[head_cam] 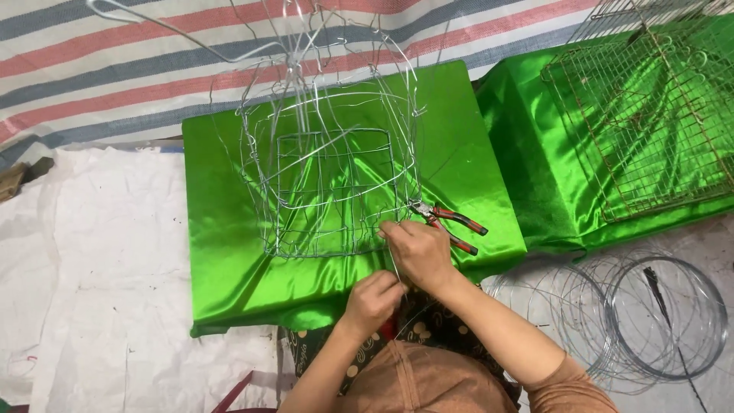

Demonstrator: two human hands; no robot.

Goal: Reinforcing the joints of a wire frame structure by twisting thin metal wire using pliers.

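A half-built wire basket frame (329,183) of thin silver wire stands on a block covered in shiny green cloth (229,229). My right hand (417,248) pinches a thin wire at the frame's lower right corner. Just below it, my left hand (372,300) is closed on the lower part of the same wire strand. Pliers with red and black handles (451,222) lie on the green cloth right beside my right hand, untouched.
A second green-covered block (535,153) at the right carries a rusty wire mesh grid (650,122). Coils of silver wire (642,321) lie on the floor at lower right. White sheeting (92,268) covers the left floor, a striped tarp (115,69) the back.
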